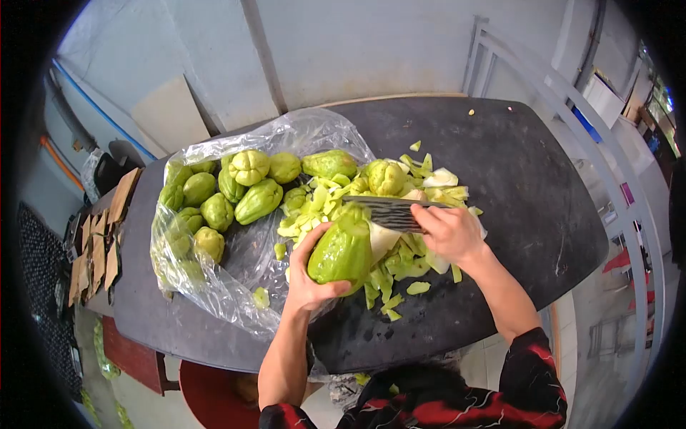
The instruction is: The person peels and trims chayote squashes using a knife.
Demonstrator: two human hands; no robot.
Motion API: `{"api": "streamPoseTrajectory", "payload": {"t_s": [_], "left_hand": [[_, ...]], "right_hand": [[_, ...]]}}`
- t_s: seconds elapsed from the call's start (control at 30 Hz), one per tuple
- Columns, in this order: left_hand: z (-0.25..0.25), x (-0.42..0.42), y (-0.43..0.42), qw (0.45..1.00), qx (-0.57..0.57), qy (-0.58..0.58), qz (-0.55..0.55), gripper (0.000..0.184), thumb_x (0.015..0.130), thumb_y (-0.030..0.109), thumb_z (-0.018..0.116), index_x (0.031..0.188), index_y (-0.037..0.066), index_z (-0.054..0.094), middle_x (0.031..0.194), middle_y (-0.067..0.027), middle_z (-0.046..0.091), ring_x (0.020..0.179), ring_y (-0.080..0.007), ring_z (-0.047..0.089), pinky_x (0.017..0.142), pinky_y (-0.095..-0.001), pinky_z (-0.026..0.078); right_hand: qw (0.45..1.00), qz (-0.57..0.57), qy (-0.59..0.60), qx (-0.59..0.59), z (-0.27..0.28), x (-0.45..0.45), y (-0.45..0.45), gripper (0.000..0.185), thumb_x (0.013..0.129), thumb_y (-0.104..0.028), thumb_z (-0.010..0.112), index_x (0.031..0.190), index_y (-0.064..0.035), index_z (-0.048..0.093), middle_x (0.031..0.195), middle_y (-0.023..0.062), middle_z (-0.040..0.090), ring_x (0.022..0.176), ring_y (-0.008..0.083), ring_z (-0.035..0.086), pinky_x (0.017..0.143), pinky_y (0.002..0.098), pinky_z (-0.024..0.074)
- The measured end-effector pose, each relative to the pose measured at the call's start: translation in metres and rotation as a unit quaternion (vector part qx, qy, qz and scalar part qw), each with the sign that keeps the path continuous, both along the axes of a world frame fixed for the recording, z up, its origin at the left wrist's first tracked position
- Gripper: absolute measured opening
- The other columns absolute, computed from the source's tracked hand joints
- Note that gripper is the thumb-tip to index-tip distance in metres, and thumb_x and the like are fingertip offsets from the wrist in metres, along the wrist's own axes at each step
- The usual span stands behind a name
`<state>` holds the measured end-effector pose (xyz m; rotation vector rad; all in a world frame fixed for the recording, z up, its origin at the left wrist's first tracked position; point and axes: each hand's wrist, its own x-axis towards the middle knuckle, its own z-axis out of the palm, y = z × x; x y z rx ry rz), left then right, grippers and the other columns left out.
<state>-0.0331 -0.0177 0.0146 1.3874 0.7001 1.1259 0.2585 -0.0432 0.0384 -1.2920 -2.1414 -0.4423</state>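
My left hand (311, 277) is wrapped round a green chayote (341, 252), held upright over the near-middle of the table. In my right hand (451, 233) is a knife (389, 214) with a broad, dark, streaked blade pointing left. Its tip end lies at the top of the chayote, where the skin looks rough; whether it is cutting in I cannot tell. The handle is hidden by my fingers. Behind and beside the knife spreads a heap of pale green peelings (406, 267), with pale peeled pieces (441, 177) among them.
Several whole chayotes (259, 201) lie on an opened clear plastic bag (236, 312) at the left of the dark table (529, 187). A red tub (214, 393) stands below the near edge. A grey metal railing (607, 132) runs along the right.
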Motion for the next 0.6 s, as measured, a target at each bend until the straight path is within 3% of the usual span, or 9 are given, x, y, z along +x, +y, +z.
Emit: {"api": "streamPoseTrajectory", "payload": {"t_s": [0.17,0.23,0.27,0.37,0.6], "left_hand": [[-0.002,-0.001,0.001,0.999,0.004,-0.043,0.006,0.098,0.048,0.021,0.085,0.137,-0.004,0.053,0.123,-0.0109,0.063,0.114,-0.0206,0.061,0.105,-0.0335,0.044],[-0.007,-0.007,0.009,0.996,0.086,0.033,0.004,0.099,0.049,0.022,0.086,0.137,-0.005,0.052,0.123,-0.0107,0.063,0.114,-0.0202,0.061,0.106,-0.0339,0.043],[-0.005,-0.005,0.005,0.998,0.061,0.014,0.008,0.098,0.051,0.024,0.089,0.137,-0.005,0.051,0.123,-0.0109,0.064,0.114,-0.019,0.061,0.104,-0.0339,0.044],[0.0,0.0,-0.002,1.0,0.013,-0.01,0.01,0.096,0.054,0.024,0.091,0.137,-0.005,0.052,0.12,-0.0112,0.065,0.111,-0.0176,0.062,0.102,-0.0334,0.046],[0.006,0.003,-0.001,0.996,0.063,0.046,0.041,0.081,0.066,0.023,0.085,0.135,-0.005,0.053,0.117,-0.0112,0.068,0.106,-0.0171,0.063,0.098,-0.0313,0.047]], "right_hand": [[0.996,0.048,0.061,0.046,0.004,-0.008,-0.017,0.036,0.072,-0.006,0.07,0.108,-0.0024,0.071,0.068,0.0032,0.063,0.056,0.0211,0.066,0.048,0.0341,0.0522],[0.994,0.1,0.033,0.039,0.018,-0.02,-0.027,0.041,0.069,-0.006,0.069,0.11,0.0001,0.07,0.066,0.0025,0.06,0.053,0.0203,0.063,0.048,0.0338,0.0515],[0.991,0.123,0.035,0.048,0.021,-0.028,-0.03,0.043,0.067,-0.005,0.069,0.109,0.0021,0.07,0.065,0.0023,0.057,0.052,0.0194,0.061,0.047,0.0326,0.0506],[0.986,0.153,0.024,0.057,0.034,-0.043,-0.037,0.038,0.071,-0.007,0.067,0.109,0.0017,0.071,0.065,0.0012,0.056,0.053,0.0165,0.061,0.047,0.0302,0.0489],[0.985,0.154,0.008,0.071,0.034,-0.047,-0.042,0.035,0.076,-0.01,0.064,0.109,-0.0006,0.072,0.065,-0.0004,0.056,0.053,0.0139,0.061,0.047,0.0284,0.0488]]}}
